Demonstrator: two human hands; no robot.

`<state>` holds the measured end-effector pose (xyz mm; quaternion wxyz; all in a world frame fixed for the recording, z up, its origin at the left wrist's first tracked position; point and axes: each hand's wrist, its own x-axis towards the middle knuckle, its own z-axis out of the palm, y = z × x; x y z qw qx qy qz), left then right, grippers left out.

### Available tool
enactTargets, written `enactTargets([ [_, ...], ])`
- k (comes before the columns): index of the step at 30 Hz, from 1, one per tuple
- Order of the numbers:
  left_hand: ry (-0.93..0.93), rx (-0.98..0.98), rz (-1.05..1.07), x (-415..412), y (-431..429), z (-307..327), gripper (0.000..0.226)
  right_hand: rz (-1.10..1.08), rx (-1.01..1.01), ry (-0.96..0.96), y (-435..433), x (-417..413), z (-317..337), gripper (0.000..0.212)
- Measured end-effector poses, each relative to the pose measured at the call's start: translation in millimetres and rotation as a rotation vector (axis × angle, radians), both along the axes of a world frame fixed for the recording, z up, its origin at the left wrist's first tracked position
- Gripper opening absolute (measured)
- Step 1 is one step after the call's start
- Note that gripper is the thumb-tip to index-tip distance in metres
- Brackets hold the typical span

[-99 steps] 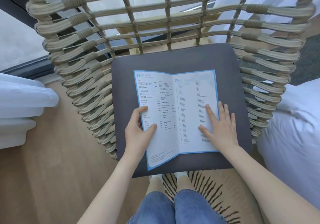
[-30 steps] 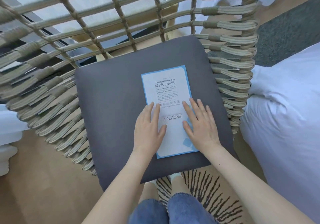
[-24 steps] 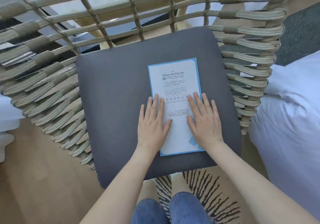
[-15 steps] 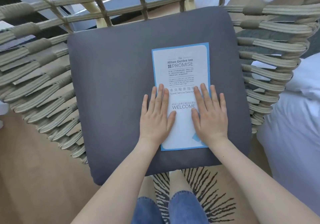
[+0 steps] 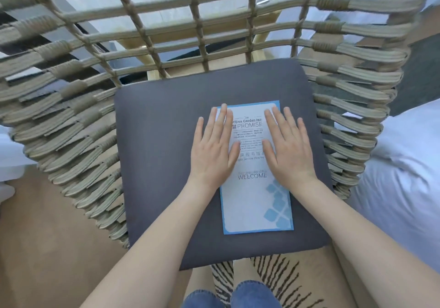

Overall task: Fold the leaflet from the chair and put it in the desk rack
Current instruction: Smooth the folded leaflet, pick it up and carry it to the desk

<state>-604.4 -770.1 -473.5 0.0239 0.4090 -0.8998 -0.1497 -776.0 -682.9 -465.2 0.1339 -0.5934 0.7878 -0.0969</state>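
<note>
The leaflet [image 5: 254, 200], white with a blue border and the word WELCOME on its cover, lies folded shut on the dark grey cushion [image 5: 162, 164] of a woven rope chair [image 5: 71, 122]. My left hand [image 5: 214, 150] lies flat, fingers spread, on the leaflet's left edge and upper half. On the right side of that upper half my right hand [image 5: 288, 150] presses flat in the same way. Neither hand grips the paper. The desk rack is not in view.
A white bed [image 5: 404, 176] stands close on the right of the chair. White fabric [image 5: 9, 155] shows at the left edge. A striped rug [image 5: 269, 281] and wooden floor [image 5: 47, 248] lie below the chair's front, by my knees.
The leaflet lay open at first; now it is folded shut with its cover up. Over the last second both flat hands slid from its lower half up to its upper half.
</note>
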Motion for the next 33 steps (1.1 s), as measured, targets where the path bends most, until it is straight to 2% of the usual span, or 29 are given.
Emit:
enactTargets([
  [8,-0.086,0.049,-0.104,-24.7,-31.6,-48.0,0.062,0.166,0.13,0.101,-49.3,-6.9,-47.1,0.06],
  [17,-0.071,-0.005,-0.111,-22.6,-31.1,-79.2,0.063,0.149,0.023,0.084,-46.1,-8.0,-81.9,0.062],
  [26,-0.135,0.056,-0.079,-25.2,-29.7,-38.7,0.063,0.19,0.15,0.067,-45.6,-13.1,-38.3,0.062],
  [30,0.003,-0.011,-0.042,-9.4,4.8,-11.7,0.062,0.101,0.078,0.05,0.9,-5.9,-11.2,0.062],
  [33,0.016,0.014,-0.065,17.9,58.5,-6.8,0.064,0.053,0.073,0.019,57.2,14.2,-6.9,0.062],
])
